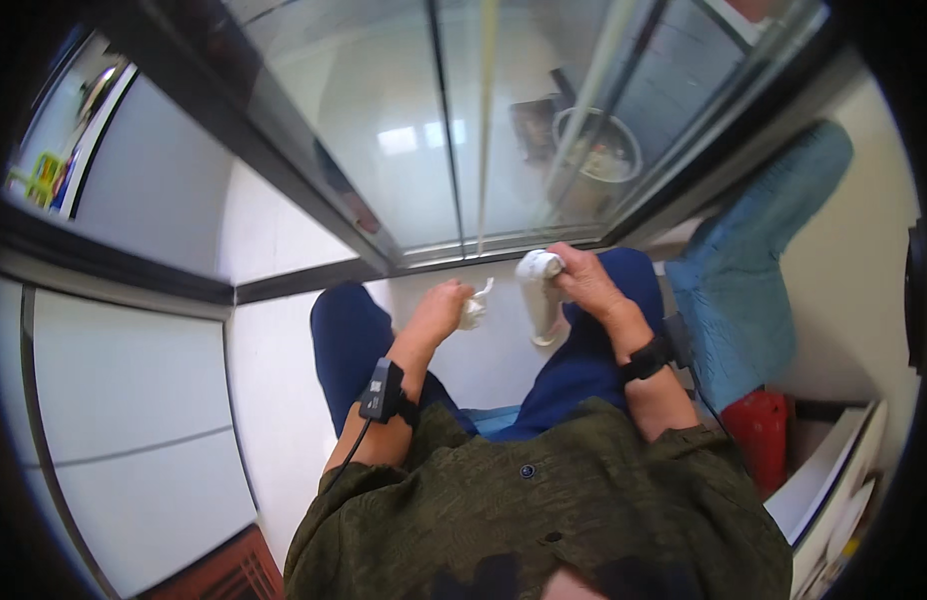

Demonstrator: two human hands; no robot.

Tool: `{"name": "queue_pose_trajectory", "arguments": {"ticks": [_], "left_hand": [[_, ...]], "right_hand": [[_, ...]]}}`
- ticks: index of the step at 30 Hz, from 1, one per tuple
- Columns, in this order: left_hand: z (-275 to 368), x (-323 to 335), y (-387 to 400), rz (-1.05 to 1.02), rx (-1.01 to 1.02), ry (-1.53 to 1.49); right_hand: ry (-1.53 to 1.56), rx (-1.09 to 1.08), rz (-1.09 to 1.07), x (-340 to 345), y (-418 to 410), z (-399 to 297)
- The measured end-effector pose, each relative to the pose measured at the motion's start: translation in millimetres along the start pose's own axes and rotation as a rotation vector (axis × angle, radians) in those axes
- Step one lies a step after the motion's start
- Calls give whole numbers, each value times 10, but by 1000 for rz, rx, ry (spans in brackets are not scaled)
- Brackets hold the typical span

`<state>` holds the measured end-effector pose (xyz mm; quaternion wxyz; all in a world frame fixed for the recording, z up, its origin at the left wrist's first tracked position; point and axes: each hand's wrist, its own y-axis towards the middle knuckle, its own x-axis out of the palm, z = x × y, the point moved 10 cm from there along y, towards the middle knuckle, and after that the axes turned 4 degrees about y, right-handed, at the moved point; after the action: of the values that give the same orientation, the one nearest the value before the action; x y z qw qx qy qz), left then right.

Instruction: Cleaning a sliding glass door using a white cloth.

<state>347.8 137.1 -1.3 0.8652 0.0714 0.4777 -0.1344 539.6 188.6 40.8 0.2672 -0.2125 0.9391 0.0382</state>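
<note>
My right hand (583, 281) grips a white shoe (540, 300) by one end, above my right knee's inner side; the shoe hangs with its other end down. My left hand (447, 306) holds a crumpled whitish tissue or cloth (475, 309) between its fingers, a strand of it sticking up. The two hands are apart, over the pale floor between my knees. The shoe's far side and the fingertips under it are hidden.
Glass sliding doors (388, 150) with dark frames stand before me. Behind the glass is a white bin (598, 146). A blue-green covered object (748, 285) stands at my right, near a red object (756, 439). A brown slatted item (223, 570) lies at lower left.
</note>
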Motion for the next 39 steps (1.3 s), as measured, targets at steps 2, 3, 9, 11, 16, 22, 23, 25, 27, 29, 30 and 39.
{"name": "queue_pose_trajectory", "arguments": {"ticks": [2, 3, 9, 11, 16, 22, 23, 25, 27, 29, 30, 39], "left_hand": [[-40, -8, 22, -6, 20, -32], [1, -5, 40, -55, 26, -20], [-61, 29, 18, -57, -91, -157], [-124, 104, 17, -47, -129, -139], [-350, -71, -61, 134, -162, -244], [-255, 230, -84, -91, -85, -110], [-221, 250, -91, -87, -81, -107], [121, 218, -146, -305, -284, -197], [-123, 453, -178, -345, -327, -236], [-69, 510, -63, -33, -22, -680], [-12, 617, -83, -221, -109, -656], [71, 524, -236, -147, -194, -782]], "right_hand": [[78, -18, 61, -21, -55, -79], [67, -27, 98, -58, -74, -71], [90, 3, 332, -247, -69, 21], [158, -12, 392, -312, -74, 171], [390, 26, 447, -238, -77, 457], [192, 93, 450, -159, -99, 346], [194, 128, 476, -170, -98, 360], [132, 126, 479, -100, -70, 420], [128, 100, 423, 166, 29, 394], [74, 26, 310, 489, 78, 413], [419, -20, 192, 724, 84, 437], [213, 105, 32, 1098, -86, 497]]}}
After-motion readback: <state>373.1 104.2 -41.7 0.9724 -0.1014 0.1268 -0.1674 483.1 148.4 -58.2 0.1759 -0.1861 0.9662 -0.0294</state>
